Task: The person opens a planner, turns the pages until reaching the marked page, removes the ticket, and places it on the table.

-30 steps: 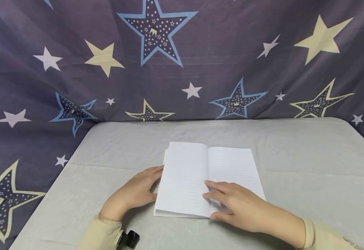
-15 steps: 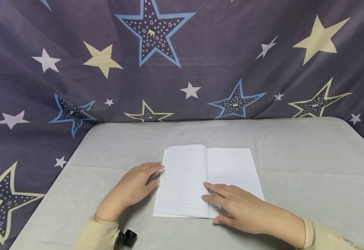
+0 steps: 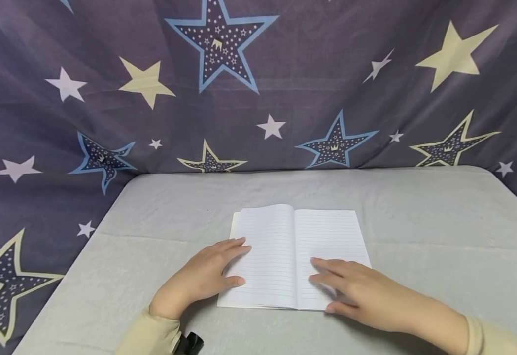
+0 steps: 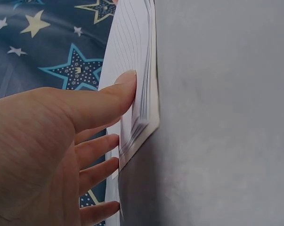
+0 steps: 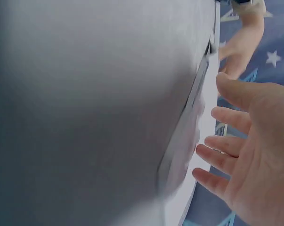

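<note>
An open notebook (image 3: pixel 267 266) with white lined pages lies flat near the table's front. My left hand (image 3: pixel 207 271) reaches over its left edge, with thumb and fingertips on the left page. In the left wrist view the thumb (image 4: pixel 106 101) lies on the page and the other fingers spread along the stack's edge. My right hand (image 3: pixel 364 293) is over the right page, fingers extended and slightly spread. The right wrist view shows that hand (image 5: pixel 255 146) with nothing between its fingers, close over the page (image 5: pixel 207 99).
A light grey cloth covers the table (image 3: pixel 440 222). Behind and to the left hangs a dark curtain (image 3: pixel 240 108) printed with stars. A small black device (image 3: pixel 189 343) sits at the left sleeve (image 3: pixel 149 335).
My left hand has moved right, from the notebook's edge onto the left page. My right hand has shifted right, away from the centre fold. The left page has settled lower.
</note>
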